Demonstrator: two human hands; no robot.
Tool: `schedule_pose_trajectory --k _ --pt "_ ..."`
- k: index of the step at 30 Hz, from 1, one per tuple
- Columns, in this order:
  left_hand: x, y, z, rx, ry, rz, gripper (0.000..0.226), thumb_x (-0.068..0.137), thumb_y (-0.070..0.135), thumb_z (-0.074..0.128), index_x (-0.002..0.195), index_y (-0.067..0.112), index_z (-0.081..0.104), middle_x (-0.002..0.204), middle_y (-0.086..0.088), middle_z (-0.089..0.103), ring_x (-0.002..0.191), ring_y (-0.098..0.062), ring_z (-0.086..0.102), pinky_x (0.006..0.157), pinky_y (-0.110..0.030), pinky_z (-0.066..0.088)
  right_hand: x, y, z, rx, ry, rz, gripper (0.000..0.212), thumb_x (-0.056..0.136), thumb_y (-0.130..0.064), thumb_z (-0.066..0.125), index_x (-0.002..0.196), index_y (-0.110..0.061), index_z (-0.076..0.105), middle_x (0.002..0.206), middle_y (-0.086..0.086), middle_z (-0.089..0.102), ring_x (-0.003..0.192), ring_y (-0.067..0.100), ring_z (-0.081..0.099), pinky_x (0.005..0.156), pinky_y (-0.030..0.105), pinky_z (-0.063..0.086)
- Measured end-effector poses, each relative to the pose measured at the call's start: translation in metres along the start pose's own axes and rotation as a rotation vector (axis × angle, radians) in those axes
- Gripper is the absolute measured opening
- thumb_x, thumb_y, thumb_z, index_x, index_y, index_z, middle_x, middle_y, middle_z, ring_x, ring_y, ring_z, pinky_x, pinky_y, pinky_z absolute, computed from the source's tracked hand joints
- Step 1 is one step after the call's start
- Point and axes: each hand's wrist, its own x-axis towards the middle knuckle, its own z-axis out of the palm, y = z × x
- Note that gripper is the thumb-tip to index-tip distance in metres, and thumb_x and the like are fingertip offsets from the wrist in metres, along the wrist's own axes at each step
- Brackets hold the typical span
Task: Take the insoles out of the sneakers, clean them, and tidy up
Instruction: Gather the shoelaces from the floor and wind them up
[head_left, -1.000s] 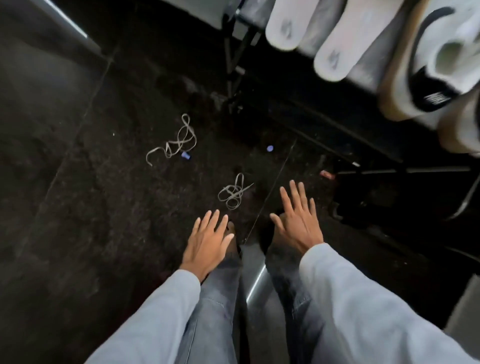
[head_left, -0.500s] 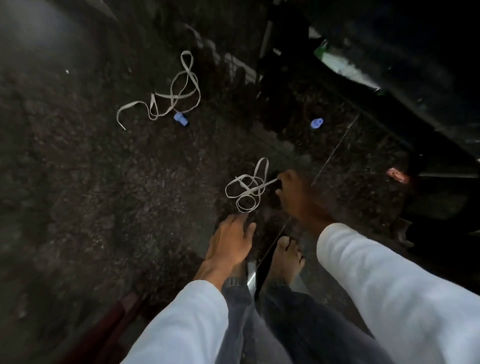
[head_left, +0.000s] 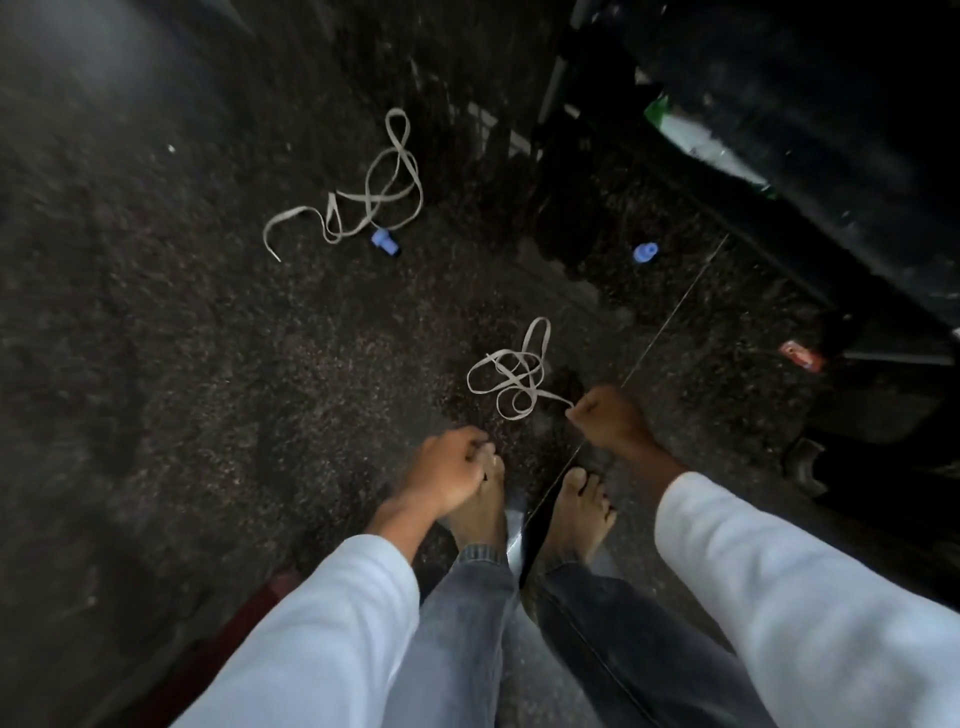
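Two pale shoelaces lie on the dark speckled floor. The near shoelace (head_left: 511, 379) is a loose tangle just ahead of my bare feet. My right hand (head_left: 608, 415) pinches its trailing end, fingers curled. My left hand (head_left: 452, 470) hangs over my left foot with fingers loosely curled and nothing in it. The far shoelace (head_left: 363, 192) sprawls further out to the left. No sneakers or insoles are in view.
Two small blue caps sit on the floor, one (head_left: 385, 242) by the far lace and one (head_left: 645, 252) to the right. A dark rack base (head_left: 727, 182) crosses the upper right, with a small red object (head_left: 802, 356) beside it. A dark red edge (head_left: 244, 618) shows at lower left.
The view has tipped down from the rack with insoles and sneakers to the floor. Both hands dropped from spread fingers; my right hand reached the near lace and now pinches its end.
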Motion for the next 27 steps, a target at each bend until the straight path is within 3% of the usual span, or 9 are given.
schedule_pose_trajectory --k 2,4,7,11,14,18,21,24,27 --pt "-0.038 0.017 -0.005 -0.112 -0.013 -0.012 0.031 0.101 0.028 0.052 0.126 0.016 0.065 0.122 -0.006 0.07 0.114 -0.022 0.064 0.102 -0.034 0.048 -0.05 -0.015 -0.032 0.164 0.026 -0.034 0.027 0.087 -0.022 0.068 0.062 -0.012 0.066 0.066 0.009 0.065 0.071 0.023 0.066 0.061 0.026 0.041" --pt "-0.079 0.04 -0.014 -0.289 -0.004 -0.032 0.027 0.101 0.026 0.051 0.121 0.017 0.066 0.118 -0.005 0.071 0.106 -0.019 0.067 0.095 -0.033 0.053 -0.108 -0.033 -0.068 0.304 0.1 -0.096 0.02 0.086 -0.022 0.069 0.068 -0.017 0.066 0.068 -0.001 0.068 0.064 0.009 0.063 0.062 0.025 0.047" --pt "-0.14 0.083 -0.027 -0.67 -0.021 -0.106 0.031 0.105 0.024 0.043 0.122 0.008 0.064 0.115 -0.01 0.072 0.093 -0.018 0.068 0.079 -0.022 0.053 -0.187 -0.062 -0.12 0.467 0.201 -0.189 0.008 0.084 -0.022 0.071 0.077 -0.021 0.068 0.068 -0.007 0.07 0.06 -0.004 0.061 0.058 0.011 0.045" --pt "-0.212 0.141 -0.049 -1.209 -0.125 -0.184 0.047 0.103 0.042 0.04 0.105 0.006 0.071 0.092 -0.009 0.079 0.081 -0.018 0.075 0.081 -0.031 0.056 -0.287 -0.103 -0.183 0.727 0.25 -0.271 0.007 0.085 -0.016 0.071 0.083 -0.022 0.07 0.075 -0.004 0.073 0.069 0.006 0.069 0.066 0.02 0.053" --pt "-0.268 0.186 -0.076 -1.459 -0.238 -0.098 0.061 0.099 0.051 0.04 0.113 0.001 0.07 0.102 -0.016 0.073 0.086 -0.023 0.072 0.08 -0.033 0.055 -0.365 -0.126 -0.228 0.826 0.241 -0.339 0.007 0.087 -0.016 0.071 0.085 -0.023 0.069 0.077 -0.001 0.074 0.071 0.014 0.071 0.067 0.03 0.058" --pt "-0.342 0.234 -0.119 -1.489 -0.286 0.114 0.052 0.104 0.041 0.033 0.129 0.003 0.059 0.121 -0.018 0.07 0.108 -0.028 0.07 0.091 -0.041 0.054 -0.45 -0.136 -0.262 0.948 0.246 -0.357 0.006 0.083 -0.018 0.075 0.083 -0.019 0.069 0.074 0.004 0.074 0.069 0.018 0.071 0.064 0.028 0.057" --pt "-0.397 0.253 -0.14 -1.358 -0.233 0.264 0.038 0.104 0.022 0.037 0.131 0.004 0.058 0.122 -0.017 0.07 0.115 -0.027 0.068 0.096 -0.038 0.054 -0.5 -0.136 -0.277 0.998 0.257 -0.312 0.008 0.082 -0.015 0.075 0.086 -0.016 0.068 0.074 0.005 0.074 0.068 0.018 0.07 0.062 0.023 0.055" --pt "-0.457 0.266 -0.154 -1.203 -0.192 0.366 0.036 0.105 0.012 0.034 0.132 0.002 0.055 0.123 -0.018 0.069 0.113 -0.025 0.068 0.098 -0.035 0.054 -0.545 -0.131 -0.296 0.933 0.305 -0.395 0.003 0.088 -0.02 0.07 0.088 -0.022 0.068 0.081 0.001 0.073 0.073 0.017 0.07 0.067 0.032 0.057" --pt "-0.507 0.269 -0.165 -1.093 -0.208 0.409 0.036 0.106 0.012 0.034 0.133 0.001 0.055 0.122 -0.019 0.069 0.11 -0.025 0.069 0.098 -0.036 0.054 -0.574 -0.123 -0.323 0.846 0.479 -0.484 0.012 0.094 -0.015 0.061 0.098 -0.025 0.067 0.094 -0.009 0.071 0.09 0.008 0.067 0.08 0.035 0.057"
